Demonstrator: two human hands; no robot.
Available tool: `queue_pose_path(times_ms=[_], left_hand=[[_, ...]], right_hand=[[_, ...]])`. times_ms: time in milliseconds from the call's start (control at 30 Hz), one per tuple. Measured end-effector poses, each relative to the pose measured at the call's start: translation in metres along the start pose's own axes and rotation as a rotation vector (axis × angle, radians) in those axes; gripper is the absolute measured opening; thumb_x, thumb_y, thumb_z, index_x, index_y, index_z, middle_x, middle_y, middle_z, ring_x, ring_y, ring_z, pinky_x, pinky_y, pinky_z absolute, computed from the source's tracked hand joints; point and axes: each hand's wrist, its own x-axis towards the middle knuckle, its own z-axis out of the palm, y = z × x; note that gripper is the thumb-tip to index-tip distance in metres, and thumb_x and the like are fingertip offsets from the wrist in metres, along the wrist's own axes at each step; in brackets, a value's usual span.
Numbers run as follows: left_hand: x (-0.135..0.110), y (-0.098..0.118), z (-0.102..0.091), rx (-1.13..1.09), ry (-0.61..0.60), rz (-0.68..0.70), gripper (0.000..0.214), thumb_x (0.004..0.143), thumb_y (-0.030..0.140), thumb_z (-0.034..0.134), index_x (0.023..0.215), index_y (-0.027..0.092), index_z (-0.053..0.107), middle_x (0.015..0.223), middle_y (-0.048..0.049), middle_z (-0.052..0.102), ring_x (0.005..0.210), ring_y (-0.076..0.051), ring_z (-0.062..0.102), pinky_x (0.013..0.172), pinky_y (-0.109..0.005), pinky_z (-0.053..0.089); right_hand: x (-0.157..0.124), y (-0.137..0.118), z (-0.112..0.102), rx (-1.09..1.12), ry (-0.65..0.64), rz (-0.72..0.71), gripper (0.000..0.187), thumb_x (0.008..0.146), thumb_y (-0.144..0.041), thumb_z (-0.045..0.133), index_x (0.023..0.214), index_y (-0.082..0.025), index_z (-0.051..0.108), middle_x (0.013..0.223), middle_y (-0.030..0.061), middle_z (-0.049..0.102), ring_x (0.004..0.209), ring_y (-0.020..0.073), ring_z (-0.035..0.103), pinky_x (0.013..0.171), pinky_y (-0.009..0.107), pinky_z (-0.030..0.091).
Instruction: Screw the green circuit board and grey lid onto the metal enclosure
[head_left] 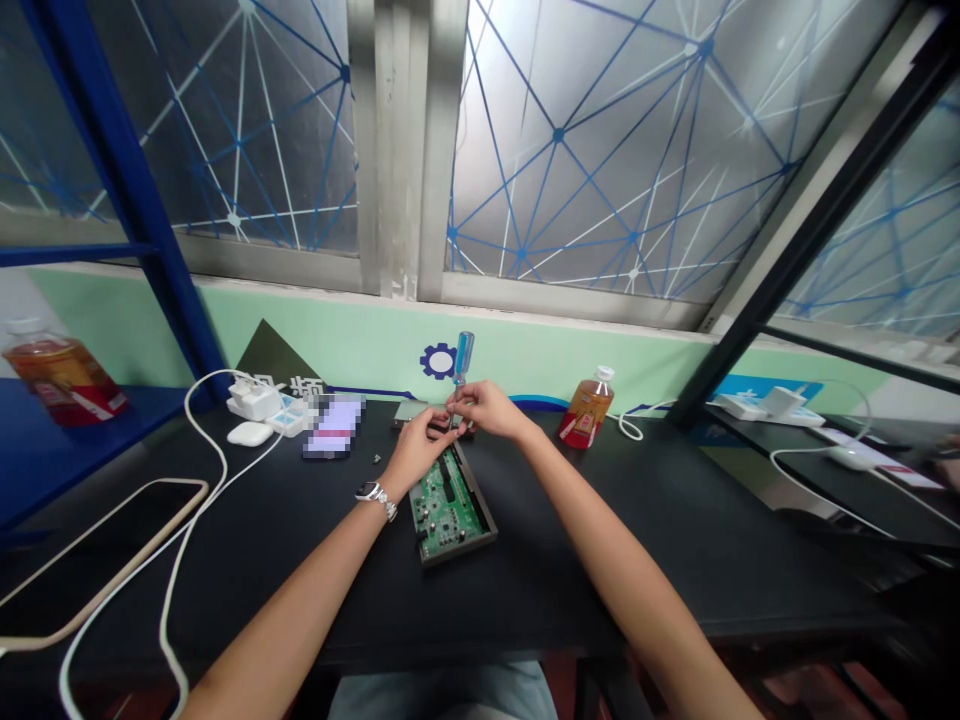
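Observation:
A screwdriver (464,356) with a clear blue handle stands nearly upright, handle at the top. My right hand (484,408) is closed, fingertips pinching it below the handle. My left hand (421,446) is also closed, its fingers bunched around the lower shaft; whatever they grip is hidden. Beneath both hands lies a green circuit board (448,515) in a dark open metal frame (459,552), its far end covered by my fingers. Just behind my hands, a flat metal-looking piece (407,409) shows in part. Several tiny metal bits (377,459), perhaps screws, lie left of my left hand.
Left on the black table (540,600) are a phone (334,426), a white case (250,433), a power strip (294,416) and a beige-edged tablet-like item (112,550) crossed by white cables (217,480). A drink bottle (587,408) stands right, near the wall.

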Motion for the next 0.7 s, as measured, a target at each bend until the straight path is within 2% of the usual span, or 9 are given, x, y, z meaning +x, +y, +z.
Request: queue_pose_path(times_ms=[100,167,500,600,700], left_hand=[[0.000,-0.001,0.002,0.003,0.029,0.005,0.033,0.080,0.049,0.074,0.089,0.018,0.067,0.086,-0.0066,0.074,0.076,-0.020,0.072,0.071,-0.031,0.057],[0.000,-0.004,0.003,-0.008,0.041,-0.003,0.031,0.080,0.048,0.075,0.086,0.019,0.067,0.081,-0.0057,0.075,0.075,-0.021,0.072,0.071,-0.031,0.057],[0.002,-0.007,0.001,0.017,0.026,-0.019,0.023,0.082,0.043,0.072,0.084,0.020,0.073,0.082,-0.0052,0.077,0.076,-0.023,0.073,0.071,-0.032,0.055],[0.003,-0.008,-0.001,0.013,-0.025,-0.028,0.025,0.084,0.045,0.070,0.087,0.021,0.076,0.085,-0.0060,0.078,0.079,-0.025,0.073,0.072,-0.033,0.055],[0.002,-0.009,-0.002,0.025,-0.053,-0.008,0.024,0.085,0.043,0.068,0.091,0.022,0.078,0.088,-0.0064,0.079,0.082,-0.025,0.073,0.075,-0.034,0.055]], right_hand=[[0.000,0.001,0.002,-0.041,0.039,-0.010,0.020,0.087,-0.032,0.069,0.087,-0.012,0.065,0.078,0.0051,0.072,0.053,0.0128,0.068,0.046,0.019,0.050],[0.001,0.003,0.003,-0.066,0.068,-0.019,0.024,0.086,-0.037,0.070,0.085,-0.013,0.065,0.076,0.0042,0.072,0.051,0.0130,0.067,0.046,0.020,0.049],[0.003,0.005,0.015,-0.191,0.232,-0.005,0.029,0.082,-0.042,0.074,0.078,-0.016,0.060,0.065,0.0008,0.067,0.059,0.0157,0.068,0.056,0.022,0.048],[0.004,0.006,0.017,-0.111,0.207,-0.009,0.030,0.083,-0.042,0.074,0.079,-0.016,0.059,0.063,-0.0004,0.066,0.058,0.0156,0.069,0.055,0.022,0.050],[0.003,0.004,0.015,-0.013,0.130,-0.021,0.026,0.084,-0.038,0.073,0.086,-0.015,0.061,0.064,-0.0002,0.066,0.058,0.0153,0.069,0.053,0.022,0.051]])
